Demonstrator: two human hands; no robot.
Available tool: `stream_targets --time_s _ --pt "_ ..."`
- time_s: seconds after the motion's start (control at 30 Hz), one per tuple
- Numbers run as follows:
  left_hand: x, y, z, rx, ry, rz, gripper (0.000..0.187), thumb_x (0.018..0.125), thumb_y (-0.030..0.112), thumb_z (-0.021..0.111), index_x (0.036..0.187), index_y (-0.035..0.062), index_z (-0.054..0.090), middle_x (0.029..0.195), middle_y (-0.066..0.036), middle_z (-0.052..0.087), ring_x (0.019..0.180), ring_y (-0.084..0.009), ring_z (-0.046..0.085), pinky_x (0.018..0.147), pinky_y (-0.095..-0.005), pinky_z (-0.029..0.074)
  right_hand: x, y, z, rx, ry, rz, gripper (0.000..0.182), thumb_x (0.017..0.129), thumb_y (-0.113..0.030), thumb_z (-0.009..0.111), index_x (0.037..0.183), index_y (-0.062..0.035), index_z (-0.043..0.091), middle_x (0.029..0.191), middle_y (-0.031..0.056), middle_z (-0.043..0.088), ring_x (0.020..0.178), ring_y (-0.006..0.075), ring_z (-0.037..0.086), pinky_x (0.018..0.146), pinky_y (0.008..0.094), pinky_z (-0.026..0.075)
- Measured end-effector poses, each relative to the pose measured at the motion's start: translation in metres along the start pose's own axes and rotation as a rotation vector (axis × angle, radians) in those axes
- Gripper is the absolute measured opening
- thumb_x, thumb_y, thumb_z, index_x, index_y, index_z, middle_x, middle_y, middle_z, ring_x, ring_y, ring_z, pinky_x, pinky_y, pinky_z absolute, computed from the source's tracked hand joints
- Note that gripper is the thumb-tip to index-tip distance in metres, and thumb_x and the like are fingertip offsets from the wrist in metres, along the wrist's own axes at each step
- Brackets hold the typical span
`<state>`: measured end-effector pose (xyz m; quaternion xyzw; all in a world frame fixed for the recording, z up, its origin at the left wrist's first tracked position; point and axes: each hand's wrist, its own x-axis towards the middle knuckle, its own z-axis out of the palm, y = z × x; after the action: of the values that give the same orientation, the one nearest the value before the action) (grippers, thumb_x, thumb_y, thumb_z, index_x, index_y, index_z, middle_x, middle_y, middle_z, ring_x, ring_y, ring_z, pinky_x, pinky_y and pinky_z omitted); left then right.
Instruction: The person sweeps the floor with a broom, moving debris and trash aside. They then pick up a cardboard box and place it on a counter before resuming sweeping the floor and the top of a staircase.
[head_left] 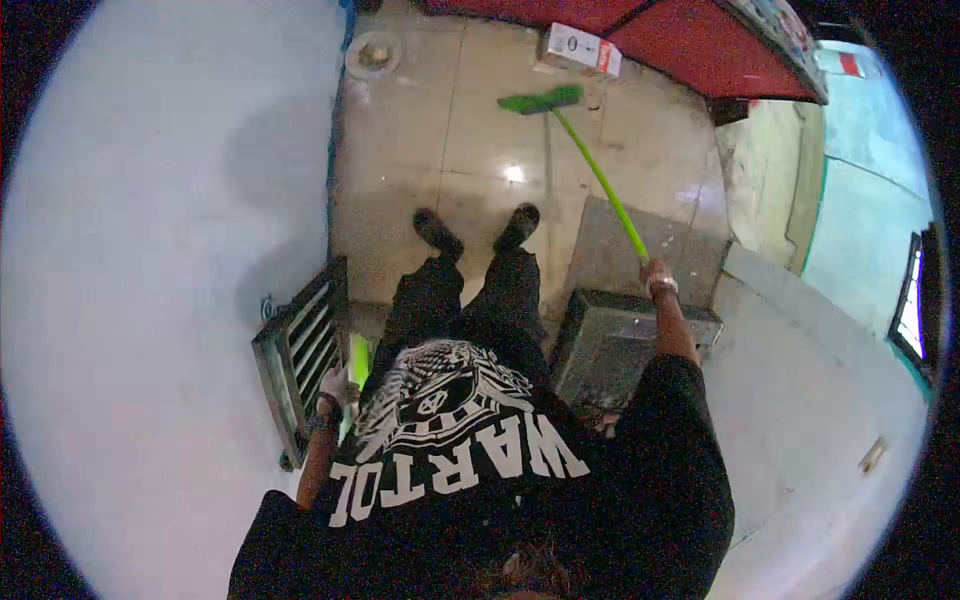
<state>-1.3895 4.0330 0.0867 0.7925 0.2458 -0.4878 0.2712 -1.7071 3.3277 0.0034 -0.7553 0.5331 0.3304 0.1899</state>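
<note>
My right hand (657, 277) is closed around the top of a green broom's handle (605, 185), with the arm stretched forward and right. Its green bristle head (541, 100) rests on the tiled floor ahead of my feet. Down by my left hip, my left hand (338, 387) has its fingers curled at a bright green flat thing (360, 358), mostly hidden beside my shirt; its kind cannot be made out. A slatted metal frame (300, 350) stands right next to that hand, against the white wall.
A white and red box (580, 52) lies just beyond the broom head, by a red panel (680, 40). A round pale dish (373, 55) sits on the floor by the left wall. To my right is a dark metal-edged box (615, 345) beside a white surface (790, 400).
</note>
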Motion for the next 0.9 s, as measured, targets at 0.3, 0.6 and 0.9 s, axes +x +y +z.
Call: stream_targets --time_s 0.3,0.6,0.9 --pt "-0.116 0.284 0.207 0.385 -0.31 0.699 0.045 0.077 0.026 0.055 0.119 0.0093 0.046 0.109 -0.018 0.055 0.102 -0.0294 0.052 0.087 -0.0344 0.041 -0.032 -0.091 -0.021 -0.462 -0.037 -0.979 0.032 0.084 -0.03 0.042 0.105 -0.0097 0.054 0.092 0.0143 0.058 0.081 0.0321 0.057 0.064 0.0403 0.047" --pt "-0.213 0.445 0.313 0.438 0.212 1.569 0.057 0.063 0.025 0.064 0.116 0.0118 0.046 0.123 -0.023 0.039 0.112 -0.0389 0.039 0.094 -0.0439 0.033 -0.006 -0.244 -0.124 0.798 -0.662 -1.019 0.025 0.08 -0.022 0.054 0.1 -0.0069 0.05 0.091 0.0097 0.056 0.081 0.0216 0.054 0.071 0.0364 0.047" --pt "-0.093 0.556 0.18 0.892 1.228 1.218 0.015 0.086 0.012 0.044 0.089 0.0045 0.056 0.074 -0.008 0.055 0.062 -0.0204 0.051 0.057 -0.0308 0.043 0.124 -0.258 -0.135 -0.009 0.382 -1.175 0.034 0.086 -0.031 0.046 0.11 -0.0082 0.049 0.105 0.016 0.056 0.093 0.0226 0.058 0.072 0.0375 0.05"
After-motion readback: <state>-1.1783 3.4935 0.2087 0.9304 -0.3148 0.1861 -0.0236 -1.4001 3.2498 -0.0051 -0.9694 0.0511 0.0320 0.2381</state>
